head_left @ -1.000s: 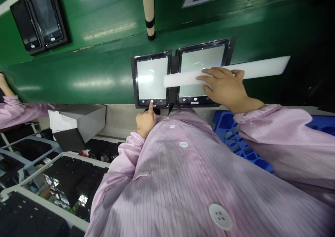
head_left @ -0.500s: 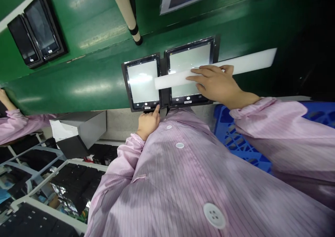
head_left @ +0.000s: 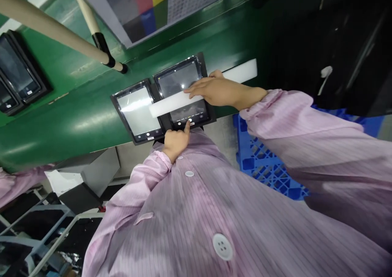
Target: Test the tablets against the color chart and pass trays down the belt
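Two tablets in dark trays lie side by side at the green bench's front edge. The left tablet [head_left: 137,111] shows a bright, pale screen; the right tablet [head_left: 176,82] is darker, with a row of camera-style icons along its lower edge. A long white foam-like strip [head_left: 170,104] lies across both screens. My right hand [head_left: 225,91] grips this strip from above, fingers over the right tablet. Below, my left hand [head_left: 177,140] has its index finger stretched onto the right tablet's lower edge near the round white icon. Its other fingers are curled and hold nothing.
More dark tablets in a tray [head_left: 23,71] lie at far left. A beige pipe stand [head_left: 55,28] and a printed colour chart [head_left: 147,7] are behind. Blue plastic pallets [head_left: 263,158] stand below right, a grey box [head_left: 88,175] below left. Another person's sleeve [head_left: 21,183] shows at left.
My left index finger has moved from the left tablet's lower corner to the right tablet. The right tablet's screen has turned from pale to dark. The camera view has shifted and tilted.
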A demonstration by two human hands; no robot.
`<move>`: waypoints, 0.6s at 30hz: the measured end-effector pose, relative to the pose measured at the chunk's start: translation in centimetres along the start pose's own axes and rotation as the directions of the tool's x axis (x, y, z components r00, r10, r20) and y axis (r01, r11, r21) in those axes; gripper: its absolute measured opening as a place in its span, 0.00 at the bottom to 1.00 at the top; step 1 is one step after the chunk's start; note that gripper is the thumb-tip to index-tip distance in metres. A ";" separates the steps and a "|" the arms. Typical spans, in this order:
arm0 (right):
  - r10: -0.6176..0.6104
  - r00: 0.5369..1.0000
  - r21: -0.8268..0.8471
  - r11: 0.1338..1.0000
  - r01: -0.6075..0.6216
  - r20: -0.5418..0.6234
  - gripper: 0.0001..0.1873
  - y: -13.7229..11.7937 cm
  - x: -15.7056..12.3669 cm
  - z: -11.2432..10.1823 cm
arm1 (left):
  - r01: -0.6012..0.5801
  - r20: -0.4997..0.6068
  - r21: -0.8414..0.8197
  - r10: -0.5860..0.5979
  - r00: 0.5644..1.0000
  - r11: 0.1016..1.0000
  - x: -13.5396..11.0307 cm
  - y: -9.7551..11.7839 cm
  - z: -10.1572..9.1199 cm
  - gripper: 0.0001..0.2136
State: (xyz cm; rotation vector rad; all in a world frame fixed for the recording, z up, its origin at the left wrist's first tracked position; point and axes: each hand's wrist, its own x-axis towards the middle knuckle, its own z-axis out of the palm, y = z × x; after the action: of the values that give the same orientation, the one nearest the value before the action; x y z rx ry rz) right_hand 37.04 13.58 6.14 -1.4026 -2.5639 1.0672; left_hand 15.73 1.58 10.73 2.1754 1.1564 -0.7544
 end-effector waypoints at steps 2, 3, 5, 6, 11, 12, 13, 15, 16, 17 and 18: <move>-0.132 0.991 0.018 0.991 0.132 0.020 0.27 0.4 -0.2 -0.5 | -0.050 -0.005 0.017 0.050 0.999 0.999 -0.4 -0.4 -0.2 0.26; -0.175 0.985 0.010 0.985 0.175 -0.002 0.26 0.6 -0.6 -0.8 | -0.085 -0.013 0.022 0.085 0.996 0.996 -0.8 -0.8 -0.2 0.26; -0.179 0.979 -0.037 0.984 0.176 -0.095 0.24 0.9 -2.2 -1.4 | -0.111 -0.013 0.017 0.112 0.994 0.994 -1.7 -1.6 -0.2 0.25; -0.148 0.978 -0.056 0.988 0.141 -0.148 0.23 1.0 -3.3 -1.6 | -0.099 -0.004 0.010 0.099 0.995 0.995 -2.1 -2.1 -0.1 0.25; 0.305 0.869 0.065 0.950 -0.305 -0.389 0.22 1.4 -10.2 0.5 | -0.019 0.030 -0.008 0.019 0.999 1.000 -3.8 -3.7 0.6 0.24; 0.363 0.840 0.093 0.929 -0.358 -0.402 0.22 1.4 -11.4 1.4 | -0.017 0.032 -0.009 0.017 0.999 1.000 -3.9 -3.8 0.7 0.24; 0.400 0.822 0.111 0.914 -0.390 -0.407 0.22 1.4 -12.5 2.5 | -0.018 0.034 -0.011 0.019 0.999 1.000 -4.0 -3.9 0.7 0.24; 0.420 0.817 0.121 0.906 -0.406 -0.396 0.22 1.5 -14.0 4.4 | -0.031 0.042 -0.016 0.032 0.999 0.999 -4.0 -3.9 0.6 0.24; 0.422 0.820 0.125 0.905 -0.407 -0.386 0.22 1.5 -14.4 5.2 | -0.041 0.047 -0.017 0.042 0.998 0.999 -3.9 -3.9 0.5 0.24; 0.423 0.824 0.130 0.905 -0.406 -0.377 0.21 1.4 -14.7 5.8 | -0.050 0.053 -0.018 0.051 0.997 0.999 -3.8 -3.9 0.4 0.24; 0.424 0.828 0.130 0.905 -0.406 -0.368 0.21 1.4 -14.7 6.1 | -0.058 0.059 -0.018 0.059 0.997 0.998 -3.8 -3.9 0.3 0.24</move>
State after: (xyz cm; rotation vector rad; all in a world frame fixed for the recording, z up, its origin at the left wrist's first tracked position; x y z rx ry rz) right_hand 44.75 -0.37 4.88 -1.9858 -1.9907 0.7657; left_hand 10.58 1.18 12.39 2.1490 1.0612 -0.7763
